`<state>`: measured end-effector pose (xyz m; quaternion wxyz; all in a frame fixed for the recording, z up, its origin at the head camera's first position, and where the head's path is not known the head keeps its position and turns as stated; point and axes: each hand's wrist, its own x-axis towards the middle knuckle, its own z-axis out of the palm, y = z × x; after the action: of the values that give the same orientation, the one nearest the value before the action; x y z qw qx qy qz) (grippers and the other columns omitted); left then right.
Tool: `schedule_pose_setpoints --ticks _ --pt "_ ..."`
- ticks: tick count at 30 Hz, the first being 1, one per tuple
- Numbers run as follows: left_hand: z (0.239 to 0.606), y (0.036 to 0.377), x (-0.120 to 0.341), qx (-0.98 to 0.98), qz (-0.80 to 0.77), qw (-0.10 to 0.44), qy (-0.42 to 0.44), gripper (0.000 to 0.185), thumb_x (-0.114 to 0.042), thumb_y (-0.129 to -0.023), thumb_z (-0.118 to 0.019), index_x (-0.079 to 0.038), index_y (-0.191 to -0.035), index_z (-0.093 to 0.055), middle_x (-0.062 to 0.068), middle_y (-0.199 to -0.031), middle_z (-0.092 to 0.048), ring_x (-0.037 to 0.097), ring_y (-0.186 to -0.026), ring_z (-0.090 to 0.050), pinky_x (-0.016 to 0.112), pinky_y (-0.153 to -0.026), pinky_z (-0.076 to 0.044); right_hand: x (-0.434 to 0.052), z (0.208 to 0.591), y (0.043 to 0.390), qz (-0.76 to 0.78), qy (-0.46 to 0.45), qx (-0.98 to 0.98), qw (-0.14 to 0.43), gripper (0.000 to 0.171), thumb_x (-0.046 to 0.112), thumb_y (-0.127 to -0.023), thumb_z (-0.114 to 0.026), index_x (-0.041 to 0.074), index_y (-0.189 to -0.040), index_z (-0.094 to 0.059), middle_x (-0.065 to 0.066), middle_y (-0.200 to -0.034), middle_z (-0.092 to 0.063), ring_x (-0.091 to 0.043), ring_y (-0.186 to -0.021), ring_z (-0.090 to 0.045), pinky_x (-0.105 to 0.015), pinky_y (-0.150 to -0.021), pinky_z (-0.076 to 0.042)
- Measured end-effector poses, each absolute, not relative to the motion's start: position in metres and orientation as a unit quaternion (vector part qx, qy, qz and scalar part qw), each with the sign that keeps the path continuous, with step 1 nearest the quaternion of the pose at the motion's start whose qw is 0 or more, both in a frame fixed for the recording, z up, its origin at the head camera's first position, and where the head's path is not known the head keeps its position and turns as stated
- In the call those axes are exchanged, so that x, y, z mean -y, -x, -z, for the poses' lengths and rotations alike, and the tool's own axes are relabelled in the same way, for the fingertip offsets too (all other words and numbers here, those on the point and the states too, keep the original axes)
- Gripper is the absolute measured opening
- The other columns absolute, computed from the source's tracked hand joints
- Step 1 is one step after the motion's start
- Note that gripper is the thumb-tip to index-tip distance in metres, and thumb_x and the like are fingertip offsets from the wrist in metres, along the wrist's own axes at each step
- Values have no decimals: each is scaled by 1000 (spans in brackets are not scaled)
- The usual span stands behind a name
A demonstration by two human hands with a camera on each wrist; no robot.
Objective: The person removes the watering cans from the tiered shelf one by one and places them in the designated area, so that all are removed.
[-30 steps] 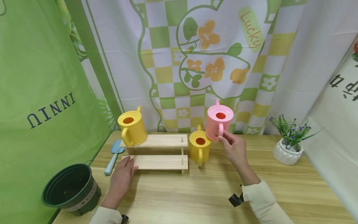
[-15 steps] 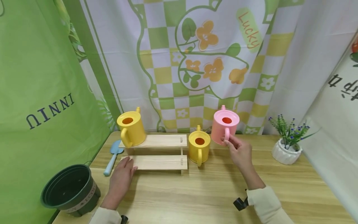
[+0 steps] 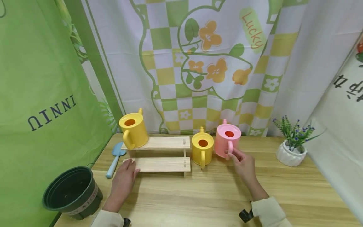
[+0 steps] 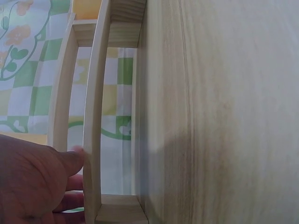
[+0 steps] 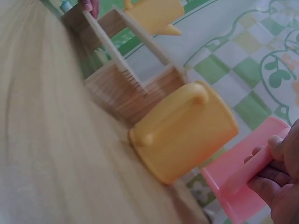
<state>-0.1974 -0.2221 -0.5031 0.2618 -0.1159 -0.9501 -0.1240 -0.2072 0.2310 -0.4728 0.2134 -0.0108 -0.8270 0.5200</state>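
Lower left of the head view: dark green plant pot point(image 3: 72, 192), standing at the table's near-left corner. Just right and further back: blue trowel point(image 3: 115, 158), lying flat beside the stand.

Left of centre: two-step wooden stand point(image 3: 161, 164). Its upper step carries one yellow watering can point(image 3: 133, 130), upright at the left end. The lower step is bare; the left hand point(image 3: 123, 179) lies flat with straight fingers, the tips touching that step's left end, holding nothing. The left wrist view shows the thumb against the slat's edge.

Centre: second yellow watering can point(image 3: 202, 149), upright on the table point(image 3: 198, 201), just off the stand's right end.

Right of centre: pink watering can point(image 3: 227, 140), upright, close beside the second yellow can; whether the two touch cannot be told. The right hand point(image 3: 243, 164) pinches its handle with curled fingers, as the right wrist view confirms.

Progress, as judged: one can is shelved and two stand on the table, with the pink one in grip.

Right: white pot of artificial flowers point(image 3: 292, 145).

Surface: pale wood-grain table. Surround: green fabric panel at left, checked floral curtain point(image 3: 204, 63) behind, white cloth at right.
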Motion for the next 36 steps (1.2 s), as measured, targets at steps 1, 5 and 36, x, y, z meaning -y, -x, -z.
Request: schedule_pose_setpoints --ticks 1,5,36 --pt "503 198 223 951 123 260 116 39 -19 -92 -71 8 -120 -67 30 -127 -63 46 -119 -61 55 -102 -52 -231 477 207 -521 12 827 210 30 7 -95 -68 -5 -122 -69 -22 -109 -74 11 -87 -65 -4 -62 -50" --pt "503 198 224 953 121 251 115 40 -21 -93 -70 7 -122 -66 30 -129 -62 45 -121 -60 55 -104 -51 -230 490 203 -526 25 828 192 28 5 -94 -68 -4 -120 -70 -21 -108 -75 16 -88 -60 -2 -67 -50" --pt "501 198 225 954 115 250 123 41 -21 -93 -70 8 -122 -66 29 -130 -62 45 -122 -59 54 -105 -51 -238 503 196 -524 56 845 97 47 24 -92 -75 -1 -130 -65 -20 -123 -71 -1 -100 -69 -3 -80 -52"
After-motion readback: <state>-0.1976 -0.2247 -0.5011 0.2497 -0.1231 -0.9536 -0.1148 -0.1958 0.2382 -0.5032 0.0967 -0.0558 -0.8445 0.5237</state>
